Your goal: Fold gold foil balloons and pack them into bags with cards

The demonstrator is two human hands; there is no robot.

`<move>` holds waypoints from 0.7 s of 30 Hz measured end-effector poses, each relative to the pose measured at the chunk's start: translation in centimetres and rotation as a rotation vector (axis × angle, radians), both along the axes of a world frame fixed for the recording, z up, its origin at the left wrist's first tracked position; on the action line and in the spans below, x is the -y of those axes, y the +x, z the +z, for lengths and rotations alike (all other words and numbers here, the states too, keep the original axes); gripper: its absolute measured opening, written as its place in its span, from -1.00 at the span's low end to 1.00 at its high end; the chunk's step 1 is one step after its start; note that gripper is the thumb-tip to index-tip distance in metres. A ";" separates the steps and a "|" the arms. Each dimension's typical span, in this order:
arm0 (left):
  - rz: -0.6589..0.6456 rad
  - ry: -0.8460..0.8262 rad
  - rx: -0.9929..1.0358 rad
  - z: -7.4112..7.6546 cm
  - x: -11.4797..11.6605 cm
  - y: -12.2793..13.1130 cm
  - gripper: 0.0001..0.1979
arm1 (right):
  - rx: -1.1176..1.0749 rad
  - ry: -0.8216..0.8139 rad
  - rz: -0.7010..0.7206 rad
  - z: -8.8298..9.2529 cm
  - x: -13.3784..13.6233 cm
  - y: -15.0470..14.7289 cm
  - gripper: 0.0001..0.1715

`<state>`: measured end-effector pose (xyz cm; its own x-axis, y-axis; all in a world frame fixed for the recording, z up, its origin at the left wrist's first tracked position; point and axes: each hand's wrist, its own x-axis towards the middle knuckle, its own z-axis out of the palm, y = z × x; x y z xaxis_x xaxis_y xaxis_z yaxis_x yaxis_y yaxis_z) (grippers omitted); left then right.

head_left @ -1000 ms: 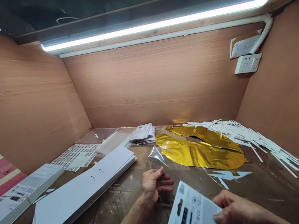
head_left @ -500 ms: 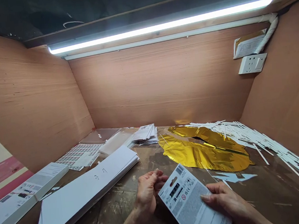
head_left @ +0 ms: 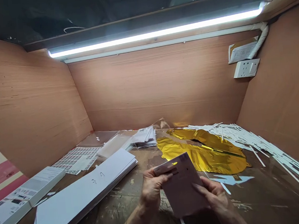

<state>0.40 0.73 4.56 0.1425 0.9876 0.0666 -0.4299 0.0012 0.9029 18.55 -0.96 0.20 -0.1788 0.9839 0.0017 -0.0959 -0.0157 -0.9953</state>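
Between my two hands, low in the middle of the view, a printed backing card (head_left: 185,193) with a hang hole near its top is held tilted up, its facing side in shadow. My left hand (head_left: 153,187) pinches its upper left edge, thumb across the front. At the card's right edge, my right hand (head_left: 214,193) grips it with the thumb on the front. Just behind the card lies a crumpled gold foil sheet (head_left: 212,162), partly covered by it. Cut white scraps (head_left: 232,179) lie on the table by my right hand.
Long white card sheets (head_left: 86,195) are stacked at left, beside a banded stack of printed cards (head_left: 22,194). Sticker sheets (head_left: 77,159), clear plastic sleeves (head_left: 114,146) and more printed cards (head_left: 143,136) sit farther back. Many white sticks (head_left: 258,140) spread along the right wall.
The card has been raised and tilted, so its brightly lit printed face now shows dark. My left hand, beside the card before, now grips its upper left edge. The view has shifted slightly.
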 end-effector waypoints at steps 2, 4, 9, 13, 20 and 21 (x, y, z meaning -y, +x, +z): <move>-0.015 0.085 -0.098 1.1 -0.1 -0.2 -0.83 | 0.024 0.073 0.003 1.2 -0.3 0.4 -0.63; -0.045 0.125 -0.212 1.7 0.0 -0.4 -0.87 | 0.073 0.152 -0.037 2.8 -0.4 0.8 -0.55; -0.075 0.148 -0.307 1.7 0.2 -0.6 -0.83 | 0.267 0.271 -0.095 5.2 -0.8 1.0 -0.82; -0.120 0.129 -0.298 0.4 0.3 -0.5 -0.81 | 0.292 0.269 -0.047 3.8 -1.4 0.9 -0.79; -0.182 0.011 -0.281 -3.1 1.3 -0.6 -0.85 | 0.430 0.216 0.060 -0.7 -1.5 1.4 -0.71; -0.189 0.010 -0.268 -3.1 1.3 -0.6 -0.83 | 0.458 0.224 0.052 -1.0 -1.5 1.5 -0.70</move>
<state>-0.20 -0.58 1.45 0.3366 0.9416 0.0114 -0.1701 0.0489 0.9842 20.00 0.51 -0.80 -0.2594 0.9581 0.1216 0.3463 0.2098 -0.9143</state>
